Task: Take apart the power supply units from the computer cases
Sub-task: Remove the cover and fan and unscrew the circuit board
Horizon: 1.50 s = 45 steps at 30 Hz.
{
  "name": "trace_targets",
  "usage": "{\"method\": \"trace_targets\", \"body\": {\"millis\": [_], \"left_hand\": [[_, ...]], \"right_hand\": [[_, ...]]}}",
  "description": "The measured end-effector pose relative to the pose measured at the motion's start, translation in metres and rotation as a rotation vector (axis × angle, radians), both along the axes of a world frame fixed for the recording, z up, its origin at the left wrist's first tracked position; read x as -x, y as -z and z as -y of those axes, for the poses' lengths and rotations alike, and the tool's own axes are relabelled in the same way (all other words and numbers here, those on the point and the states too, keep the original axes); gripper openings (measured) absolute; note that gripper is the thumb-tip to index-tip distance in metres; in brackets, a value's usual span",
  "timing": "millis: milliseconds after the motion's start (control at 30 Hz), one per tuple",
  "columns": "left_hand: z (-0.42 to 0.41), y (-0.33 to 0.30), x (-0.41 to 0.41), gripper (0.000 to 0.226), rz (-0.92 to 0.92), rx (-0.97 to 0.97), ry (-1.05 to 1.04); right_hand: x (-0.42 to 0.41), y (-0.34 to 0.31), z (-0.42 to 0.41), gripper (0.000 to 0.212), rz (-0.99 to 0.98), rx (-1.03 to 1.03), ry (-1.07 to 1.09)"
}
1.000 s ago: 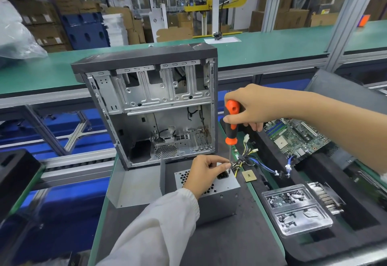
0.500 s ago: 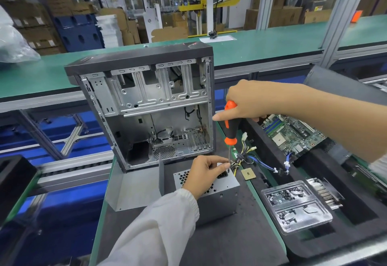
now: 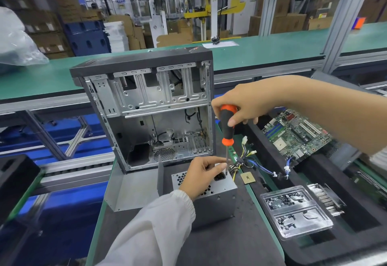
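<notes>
Right hand point(image 3: 249, 106): fingers curled around the top of the orange and black screwdriver point(image 3: 227, 126), held straight up and down, middle of the frame.
Left hand point(image 3: 202, 172): fingertips pinch the screwdriver's thin metal end, resting on the box.
Power supply point(image 3: 215, 201): gray box, low in the middle.
Computer case point(image 3: 150, 111): open, just behind it.

Matt grey metal power supply point(image 3: 215, 201), bare-metal case point(image 3: 146, 106), clear plastic tray point(image 3: 297, 213)

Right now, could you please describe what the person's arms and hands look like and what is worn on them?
The left hand is bare, without a glove; its arm wears a loose white sleeve with a gathered elastic cuff. The right hand and forearm are bare; no rings or watch show.
</notes>
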State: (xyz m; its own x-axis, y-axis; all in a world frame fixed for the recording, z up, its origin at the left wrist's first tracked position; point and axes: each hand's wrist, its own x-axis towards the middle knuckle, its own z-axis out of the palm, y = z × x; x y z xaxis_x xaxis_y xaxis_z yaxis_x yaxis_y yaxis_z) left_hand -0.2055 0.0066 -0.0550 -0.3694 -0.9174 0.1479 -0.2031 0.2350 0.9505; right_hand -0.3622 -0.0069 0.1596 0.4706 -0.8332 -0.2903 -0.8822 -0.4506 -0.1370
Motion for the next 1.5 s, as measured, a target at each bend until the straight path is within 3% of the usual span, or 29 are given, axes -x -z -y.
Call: {"method": "trace_targets", "body": {"millis": [167, 267, 333, 433, 500, 567, 667, 733, 800, 867, 933, 967, 1033, 1100, 1167, 1233, 1333, 1400, 1500], "left_hand": [[-0.002, -0.004, 0.002, 0.017, -0.027, -0.01, 0.021], [-0.002, -0.008, 0.003, 0.018, -0.043, -0.003, 0.06], [-0.002, -0.009, 0.004, 0.018, -0.034, 0.021, 0.063], [-0.001, -0.007, 0.006, 0.016, -0.017, 0.033, -0.006], [0.0, -0.005, 0.007, 0.015, -0.039, 0.027, -0.017], [0.001, -0.007, 0.006, 0.012, -0.072, 0.014, 0.005], [0.001, -0.008, 0.006, 0.012, -0.106, 0.014, 0.064], [0.0, -0.008, 0.008, 0.014, -0.117, 0.017, 0.082], [0.001, -0.007, 0.01, 0.014, -0.101, 0.028, 0.086], [0.002, -0.006, 0.01, 0.015, -0.077, 0.045, 0.089], [0.001, -0.007, 0.009, 0.016, -0.063, 0.061, 0.082], [0.001, -0.008, 0.009, 0.017, -0.059, 0.065, 0.08], [0.001, -0.009, 0.009, 0.017, -0.054, 0.07, 0.088], [0.002, -0.01, 0.01, 0.018, -0.039, 0.074, 0.101], [0.003, -0.01, 0.01, 0.02, -0.022, 0.077, 0.114], [0.004, -0.01, 0.011, 0.022, -0.016, 0.08, 0.123], [0.005, -0.009, 0.012, 0.021, -0.018, 0.075, 0.131], [0.006, -0.01, 0.012, 0.02, -0.025, 0.072, 0.145], [0.005, -0.012, 0.013, 0.018, -0.047, 0.07, 0.158]], "right_hand": [[-0.003, -0.001, -0.006, 0.038, -0.039, -0.026, -0.084], [-0.005, 0.0, -0.007, 0.026, -0.034, -0.04, -0.15], [-0.004, -0.001, -0.009, 0.02, 0.036, -0.075, -0.078], [-0.006, 0.001, -0.007, 0.057, -0.013, 0.011, 0.106], [-0.009, 0.005, -0.004, 0.063, -0.122, 0.119, 0.099], [-0.011, 0.006, -0.003, 0.048, -0.174, 0.144, 0.013], [-0.009, -0.005, -0.006, 0.002, -0.112, -0.023, -0.076], [-0.009, -0.012, -0.007, 0.025, -0.085, -0.127, -0.138], [-0.01, -0.013, -0.009, 0.026, -0.05, -0.169, -0.106], [-0.013, -0.013, -0.009, 0.04, -0.032, -0.098, 0.036], [-0.019, -0.007, -0.009, 0.065, -0.176, 0.039, 0.15], [-0.02, -0.004, -0.008, 0.068, -0.261, 0.125, 0.137], [-0.02, -0.001, -0.004, 0.05, -0.366, 0.2, 0.032], [-0.017, -0.009, -0.005, 0.012, -0.262, 0.029, -0.023], [-0.012, -0.02, -0.005, 0.021, -0.138, -0.149, -0.032], [-0.012, -0.022, -0.007, 0.035, -0.064, -0.15, 0.02], [-0.018, -0.01, -0.007, 0.067, -0.241, 0.004, 0.167], [-0.018, -0.001, -0.004, 0.059, -0.375, 0.141, 0.093], [-0.012, -0.009, -0.003, 0.013, -0.312, 0.061, -0.105]]}}
